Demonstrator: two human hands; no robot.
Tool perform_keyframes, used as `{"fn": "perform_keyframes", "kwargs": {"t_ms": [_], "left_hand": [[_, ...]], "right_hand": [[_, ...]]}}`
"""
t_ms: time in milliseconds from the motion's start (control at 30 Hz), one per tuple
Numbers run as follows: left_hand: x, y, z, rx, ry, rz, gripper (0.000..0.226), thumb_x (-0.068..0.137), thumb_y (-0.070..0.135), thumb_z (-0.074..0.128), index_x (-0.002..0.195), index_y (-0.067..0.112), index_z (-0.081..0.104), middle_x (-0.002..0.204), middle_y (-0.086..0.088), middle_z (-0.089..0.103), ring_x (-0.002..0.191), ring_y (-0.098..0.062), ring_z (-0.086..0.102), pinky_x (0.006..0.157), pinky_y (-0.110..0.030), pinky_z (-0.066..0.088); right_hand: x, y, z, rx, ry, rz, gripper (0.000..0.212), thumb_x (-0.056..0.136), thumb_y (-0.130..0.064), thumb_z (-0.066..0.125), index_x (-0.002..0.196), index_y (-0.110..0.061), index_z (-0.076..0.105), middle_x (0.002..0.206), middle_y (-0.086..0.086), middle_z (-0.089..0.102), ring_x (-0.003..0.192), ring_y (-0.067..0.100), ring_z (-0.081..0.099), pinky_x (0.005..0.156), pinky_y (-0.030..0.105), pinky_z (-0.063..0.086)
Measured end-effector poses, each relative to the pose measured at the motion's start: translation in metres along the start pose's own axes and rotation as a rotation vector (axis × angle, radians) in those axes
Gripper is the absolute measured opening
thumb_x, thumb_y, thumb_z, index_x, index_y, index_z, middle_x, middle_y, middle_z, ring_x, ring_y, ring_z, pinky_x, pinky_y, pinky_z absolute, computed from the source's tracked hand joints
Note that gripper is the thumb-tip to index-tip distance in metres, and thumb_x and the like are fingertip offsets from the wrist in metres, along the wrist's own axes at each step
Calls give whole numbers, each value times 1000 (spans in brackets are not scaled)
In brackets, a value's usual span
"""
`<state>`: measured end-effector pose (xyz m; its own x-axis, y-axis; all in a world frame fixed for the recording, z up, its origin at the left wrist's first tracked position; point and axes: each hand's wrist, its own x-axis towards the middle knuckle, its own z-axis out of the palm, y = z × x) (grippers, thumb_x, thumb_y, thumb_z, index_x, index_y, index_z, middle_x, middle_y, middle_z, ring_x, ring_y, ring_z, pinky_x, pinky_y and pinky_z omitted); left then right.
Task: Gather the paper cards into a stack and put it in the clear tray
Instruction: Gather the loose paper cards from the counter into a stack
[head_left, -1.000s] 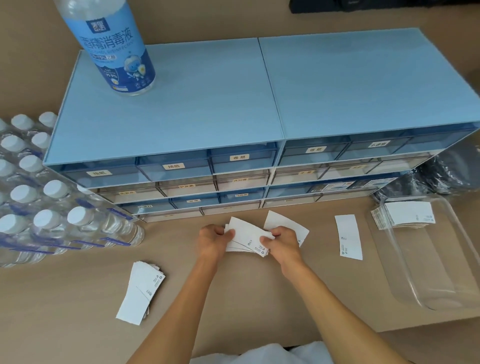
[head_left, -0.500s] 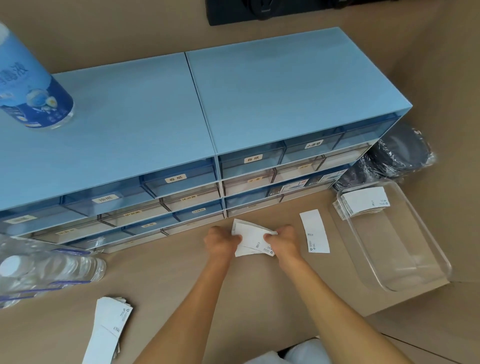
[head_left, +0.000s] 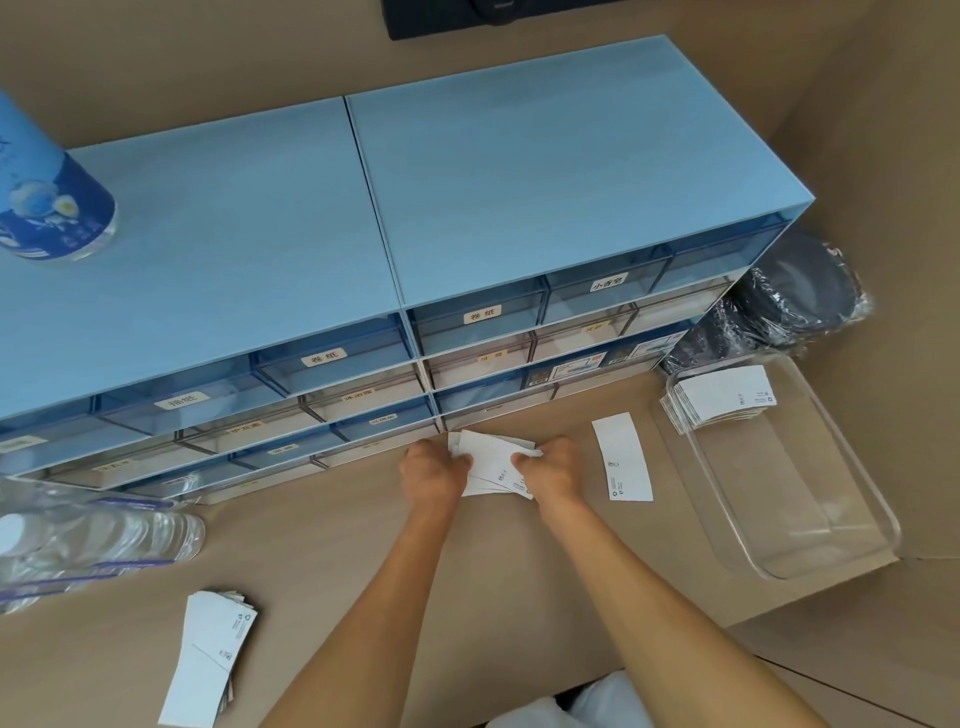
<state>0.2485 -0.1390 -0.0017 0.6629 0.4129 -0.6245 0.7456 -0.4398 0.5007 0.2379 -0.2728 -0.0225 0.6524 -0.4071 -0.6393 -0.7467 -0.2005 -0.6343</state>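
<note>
While both hands square a fan of paper cards (head_left: 493, 462) in front of the blue drawer unit (head_left: 467, 234), the gathering step looks only partly done.

The left hand (head_left: 434, 475) is closed on the fan's left edge and the right hand (head_left: 553, 470) pinches its right edge, the cards splayed between them just above the bench (head_left: 337, 571). One loose card (head_left: 622, 457) lies flat just right of the right hand, between it and the clear tray (head_left: 857, 545), where an earlier stack (head_left: 719, 397) already rests in the far corner. Another untidy pile (head_left: 213, 654) sits well apart, near the left forearm. Next, judging by the layout, the fan needs tapping flush, then the right hand must free itself to slide the loose card under or onto it before anything goes to the tray.
</note>
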Motion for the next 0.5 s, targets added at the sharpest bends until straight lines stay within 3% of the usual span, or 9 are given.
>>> {"fn": "perform_keyframes", "kwargs": {"t_ms": [267, 500], "left_hand": [[3, 2, -4, -20, -1, -49, 40, 81, 24, 79, 116, 6, 72, 113, -17, 72, 101, -31, 69, 79, -32, 55], [4, 0, -5, -51, -26, -49, 38, 81, 25, 80, 114, 8, 72, 115, -14, 71, 112, -29, 65, 76, -29, 50]], "right_hand": [[-1, -7, 2, -113, 12, -10, 37, 76, -20, 76, 105, 1, 67, 108, 19, 71, 97, 36, 70, 84, 46, 58], [-2, 0, 1, -48, 14, -40, 30, 74, -17, 78, 95, -3, 62, 104, 17, 72, 95, 36, 70, 84, 47, 58]]}}
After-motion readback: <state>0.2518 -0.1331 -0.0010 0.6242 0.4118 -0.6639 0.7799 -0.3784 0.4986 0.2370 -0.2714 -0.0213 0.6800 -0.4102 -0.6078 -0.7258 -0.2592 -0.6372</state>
